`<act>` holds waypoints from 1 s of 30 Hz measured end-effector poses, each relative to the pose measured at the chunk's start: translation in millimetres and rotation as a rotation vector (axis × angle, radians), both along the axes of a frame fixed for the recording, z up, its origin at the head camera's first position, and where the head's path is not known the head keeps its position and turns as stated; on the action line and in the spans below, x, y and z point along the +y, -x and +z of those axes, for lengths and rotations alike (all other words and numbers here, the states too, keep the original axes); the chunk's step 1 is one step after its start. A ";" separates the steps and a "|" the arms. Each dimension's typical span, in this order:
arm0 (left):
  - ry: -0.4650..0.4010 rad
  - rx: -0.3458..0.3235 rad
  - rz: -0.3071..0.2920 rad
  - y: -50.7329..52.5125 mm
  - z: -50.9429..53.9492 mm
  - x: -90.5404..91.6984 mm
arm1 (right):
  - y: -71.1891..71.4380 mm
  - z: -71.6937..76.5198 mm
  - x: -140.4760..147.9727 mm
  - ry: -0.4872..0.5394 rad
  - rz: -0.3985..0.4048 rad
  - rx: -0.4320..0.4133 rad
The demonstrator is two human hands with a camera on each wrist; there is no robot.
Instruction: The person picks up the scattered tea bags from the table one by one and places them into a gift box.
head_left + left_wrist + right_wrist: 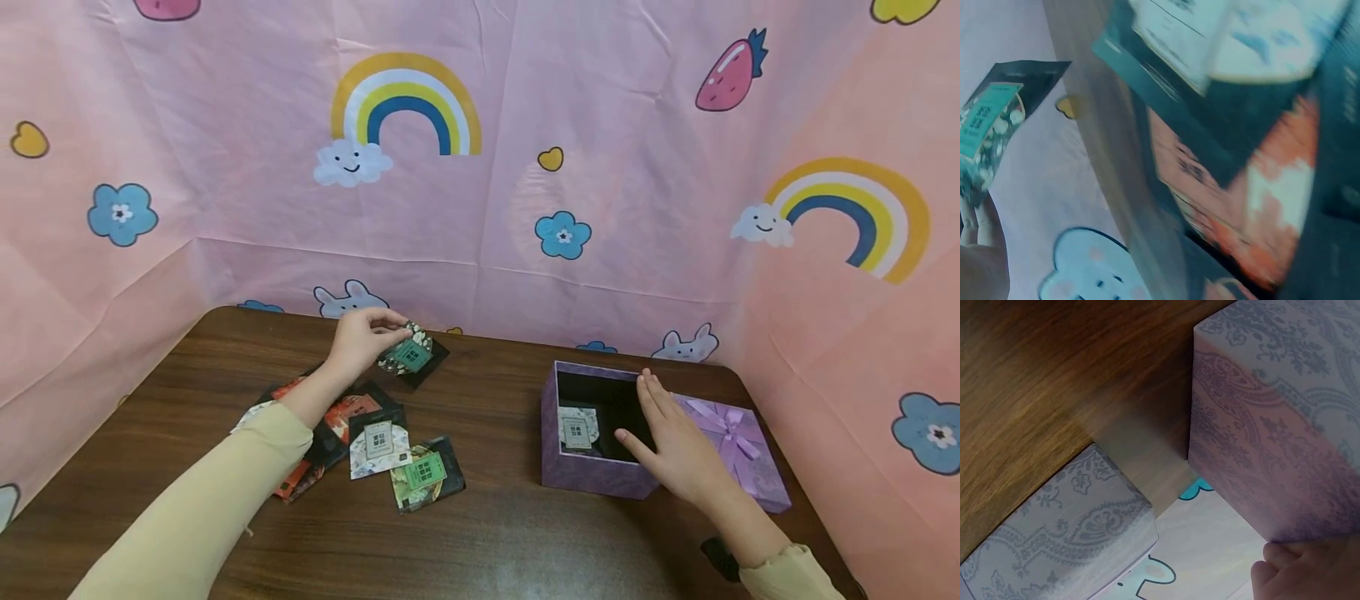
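Between thumb and fingers my left hand point(362, 339) pinches a dark sachet with a green label point(411, 356), held near the table's back edge. The same sachet point(991, 125) shows at the left of the left wrist view. Below that arm lies a pile of sachets, with a white-labelled sachet point(378, 443) and a green-and-yellow one point(427, 475) at its right. My right hand point(675, 442) rests on the right rim of an open purple box point(600, 477), fingers straight. Inside the box, a white-labelled sachet point(577, 430) leans at the left.
The purple lid with a ribbon bow point(735, 433) lies right of the box. A small black object point(720, 558) is partly hidden by the right wrist. Printed cloth point(480, 217) hangs behind the wooden table point(510, 550).
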State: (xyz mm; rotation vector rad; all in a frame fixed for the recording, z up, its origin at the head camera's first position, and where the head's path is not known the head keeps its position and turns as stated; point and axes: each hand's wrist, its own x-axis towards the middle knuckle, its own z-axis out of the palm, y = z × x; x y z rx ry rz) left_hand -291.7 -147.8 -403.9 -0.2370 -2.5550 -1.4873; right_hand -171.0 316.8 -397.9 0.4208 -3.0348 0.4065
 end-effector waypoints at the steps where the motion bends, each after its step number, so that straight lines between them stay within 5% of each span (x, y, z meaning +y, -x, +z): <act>1: -0.002 0.005 -0.003 0.0 1.9 3.2 | -0.2 -0.4 0.3 -0.001 0.000 -0.001; 15: -0.017 0.076 -0.013 1.4 27.4 54.4 | -0.1 -1.0 0.3 0.002 -0.002 0.000; 30: -0.033 0.098 -0.167 -2.7 61.0 126.1 | 0.4 -4.1 3.2 0.001 0.013 0.005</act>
